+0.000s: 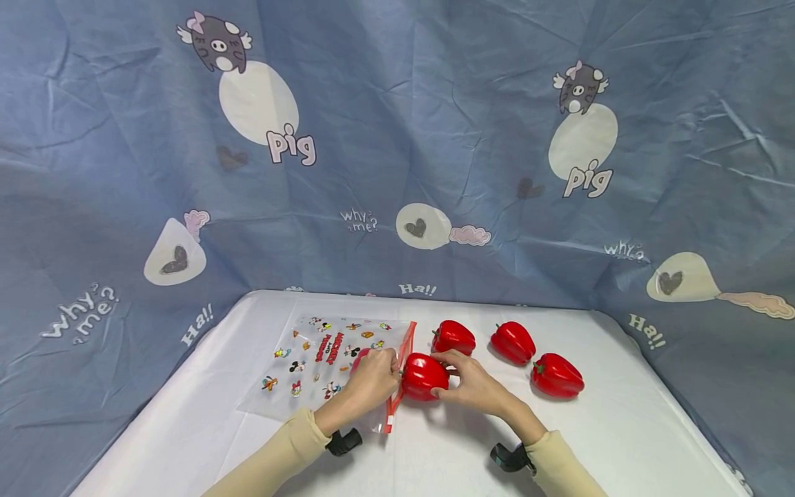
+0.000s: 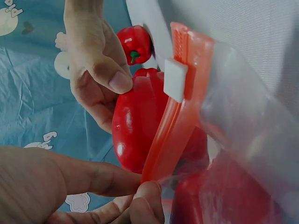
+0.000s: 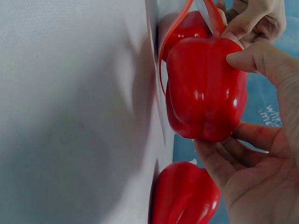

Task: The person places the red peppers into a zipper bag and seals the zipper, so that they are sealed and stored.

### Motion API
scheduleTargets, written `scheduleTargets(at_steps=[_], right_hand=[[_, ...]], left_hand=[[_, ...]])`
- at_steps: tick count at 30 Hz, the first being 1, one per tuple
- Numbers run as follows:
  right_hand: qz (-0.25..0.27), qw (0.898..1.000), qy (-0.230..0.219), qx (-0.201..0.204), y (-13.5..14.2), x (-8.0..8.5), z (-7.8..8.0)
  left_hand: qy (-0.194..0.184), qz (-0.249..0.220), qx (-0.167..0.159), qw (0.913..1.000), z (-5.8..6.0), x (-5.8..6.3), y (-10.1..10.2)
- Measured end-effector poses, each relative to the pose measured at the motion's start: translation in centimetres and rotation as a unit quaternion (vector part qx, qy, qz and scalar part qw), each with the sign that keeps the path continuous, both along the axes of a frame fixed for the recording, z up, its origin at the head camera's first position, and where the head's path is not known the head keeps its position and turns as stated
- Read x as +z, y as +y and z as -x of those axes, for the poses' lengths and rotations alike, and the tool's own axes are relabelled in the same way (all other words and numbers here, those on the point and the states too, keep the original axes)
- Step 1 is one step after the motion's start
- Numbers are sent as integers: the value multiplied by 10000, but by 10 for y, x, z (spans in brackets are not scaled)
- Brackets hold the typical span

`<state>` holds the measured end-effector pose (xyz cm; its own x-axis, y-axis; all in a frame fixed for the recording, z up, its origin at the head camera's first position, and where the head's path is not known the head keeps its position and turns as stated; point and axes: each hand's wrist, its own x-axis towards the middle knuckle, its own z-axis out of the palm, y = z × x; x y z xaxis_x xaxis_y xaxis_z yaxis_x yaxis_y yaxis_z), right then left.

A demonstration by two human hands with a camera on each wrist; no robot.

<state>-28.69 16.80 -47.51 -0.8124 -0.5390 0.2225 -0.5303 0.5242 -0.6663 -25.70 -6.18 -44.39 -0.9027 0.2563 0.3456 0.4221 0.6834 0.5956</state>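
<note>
My right hand (image 1: 473,384) grips a red bell pepper (image 1: 425,377) between thumb and fingers, at the mouth of a clear zip bag (image 1: 279,386). My left hand (image 1: 375,378) pinches the bag's orange zip edge (image 2: 161,144) beside that pepper. In the left wrist view the held pepper (image 2: 140,121) lies partly behind the zip strip, its near end at the opening. Another red pepper (image 2: 229,196) shows through the film inside the bag. A white slider (image 2: 175,80) sits on the zip. Cartoon figures and red lettering are printed on the bag.
Right of the bag, three more red bell peppers, a back one (image 1: 455,338), a middle one (image 1: 513,343) and a right one (image 1: 557,376), lie on the white table (image 1: 621,428). A blue printed cloth (image 1: 385,152) hangs behind and beside the table.
</note>
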Motion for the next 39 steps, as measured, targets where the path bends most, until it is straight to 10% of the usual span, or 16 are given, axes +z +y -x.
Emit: scheduleTargets(at_steps=[39], right_hand=[[-21, 9998, -210, 14, -9, -9, 3]], left_hand=[[-328, -35, -22, 9995, -1, 0, 1]])
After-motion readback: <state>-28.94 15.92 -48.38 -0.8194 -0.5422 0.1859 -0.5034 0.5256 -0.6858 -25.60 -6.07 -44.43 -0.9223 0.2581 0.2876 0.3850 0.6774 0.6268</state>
